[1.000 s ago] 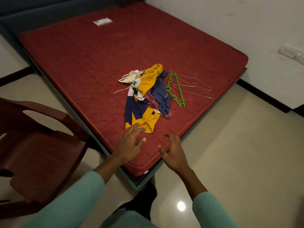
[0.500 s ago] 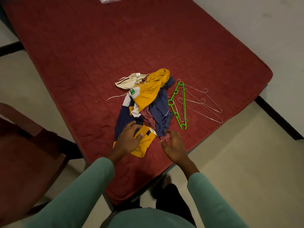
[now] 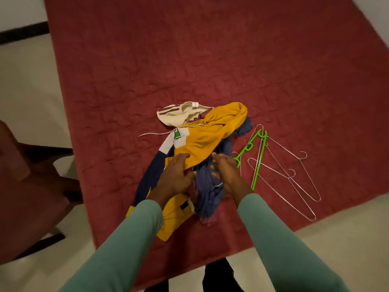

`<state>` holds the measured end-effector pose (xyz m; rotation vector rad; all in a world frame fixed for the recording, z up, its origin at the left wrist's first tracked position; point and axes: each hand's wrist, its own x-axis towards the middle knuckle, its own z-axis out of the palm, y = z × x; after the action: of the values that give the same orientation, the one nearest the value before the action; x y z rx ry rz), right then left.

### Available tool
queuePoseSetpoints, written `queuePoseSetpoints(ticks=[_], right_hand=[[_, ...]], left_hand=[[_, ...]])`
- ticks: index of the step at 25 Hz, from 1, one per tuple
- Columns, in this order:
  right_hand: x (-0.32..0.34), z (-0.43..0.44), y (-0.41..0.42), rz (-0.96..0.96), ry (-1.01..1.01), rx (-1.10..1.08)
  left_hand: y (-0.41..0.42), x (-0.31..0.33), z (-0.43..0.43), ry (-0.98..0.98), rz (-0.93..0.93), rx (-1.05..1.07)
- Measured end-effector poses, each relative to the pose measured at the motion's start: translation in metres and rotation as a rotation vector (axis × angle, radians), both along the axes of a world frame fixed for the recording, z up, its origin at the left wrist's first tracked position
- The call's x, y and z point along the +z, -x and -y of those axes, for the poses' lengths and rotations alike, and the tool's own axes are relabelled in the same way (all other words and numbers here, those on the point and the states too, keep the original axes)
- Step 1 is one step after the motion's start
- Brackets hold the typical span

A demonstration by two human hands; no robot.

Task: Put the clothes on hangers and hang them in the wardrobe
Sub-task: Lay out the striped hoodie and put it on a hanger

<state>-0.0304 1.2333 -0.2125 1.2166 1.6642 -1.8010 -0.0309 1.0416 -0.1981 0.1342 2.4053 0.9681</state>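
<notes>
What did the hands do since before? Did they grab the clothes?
The left hand and right hand reached forward from the mattress edge onto the clothes. The left now rests on the yellow top, and the right touches the blue garment. Neither clearly grips yet. The clothes, green hanger and wire hangers stayed put.

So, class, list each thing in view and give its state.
Yellow-navy top: crumpled, unhung
Blue garment: bunched, unhung
Cream garment: crumpled, unhung
Green hanger: lying flat, empty
Wire hangers: lying flat, empty
Left hand: open, resting on yellow-navy top
Right hand: open, touching blue garment
</notes>
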Motion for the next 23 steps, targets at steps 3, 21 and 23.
queuePoseSetpoints(ticks=[3, 21, 23], right_hand=[[-0.037, -0.022, 0.059, -0.013, 0.019, -0.058], [-0.111, -0.043, 0.127, -0.119, -0.177, -0.172], [-0.081, -0.033, 0.130, -0.139, 0.023, -0.298]], left_hand=[[0.038, -0.037, -0.037, 0.082, 0.027, -0.032], [0.073, -0.162, -0.075, 0.131, 0.311, -0.125], [0.065, -0.144, -0.067, 0.078, 0.245, -0.109]])
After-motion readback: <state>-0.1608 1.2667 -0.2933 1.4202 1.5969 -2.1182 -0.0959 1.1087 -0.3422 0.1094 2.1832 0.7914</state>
